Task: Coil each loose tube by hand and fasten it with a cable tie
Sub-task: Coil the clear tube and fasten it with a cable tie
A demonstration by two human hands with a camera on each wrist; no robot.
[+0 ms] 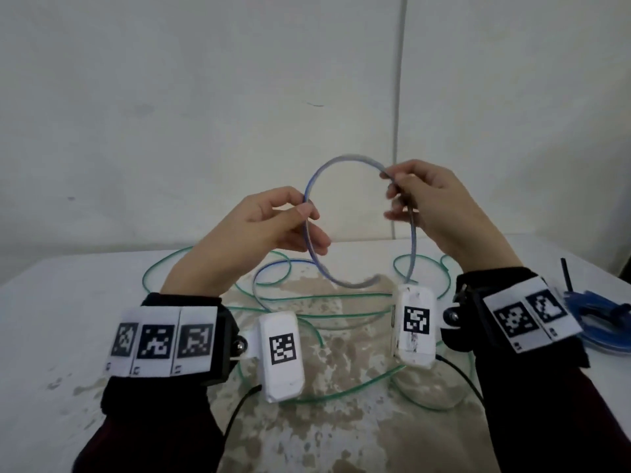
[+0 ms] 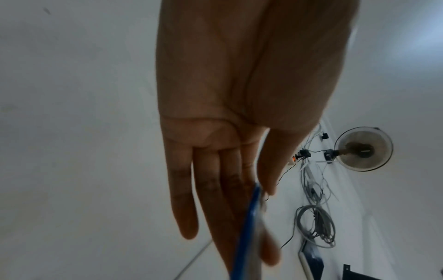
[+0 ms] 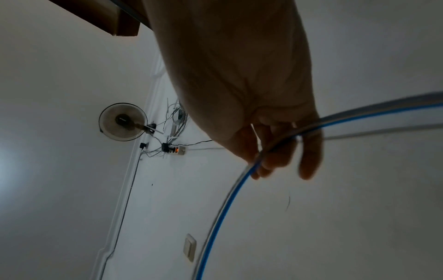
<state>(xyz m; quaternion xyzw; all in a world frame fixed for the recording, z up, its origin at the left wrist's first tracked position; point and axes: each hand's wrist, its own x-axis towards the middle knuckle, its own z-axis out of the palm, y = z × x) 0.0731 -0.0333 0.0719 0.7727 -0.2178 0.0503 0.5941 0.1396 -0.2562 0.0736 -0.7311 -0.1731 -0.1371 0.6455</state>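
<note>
Blue-striped clear tube [image 1: 345,162] forms a raised loop at the frame's centre above the table [image 1: 68,319], left hand [image 1: 273,223] pinching its left side, right hand [image 1: 430,199] fingers curled around its right.

Tube loop [image 1: 309,186] above table [image 1: 51,319], loose tubes [image 1: 307,315] beneath, tied coil [image 1: 601,322] right

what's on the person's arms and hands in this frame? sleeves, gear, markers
Bare hands, left hand and right hand. Dark sleeves. Each wrist has a black band with white square-code tags, plus a white camera box bearing one tag and a black cable.
</note>
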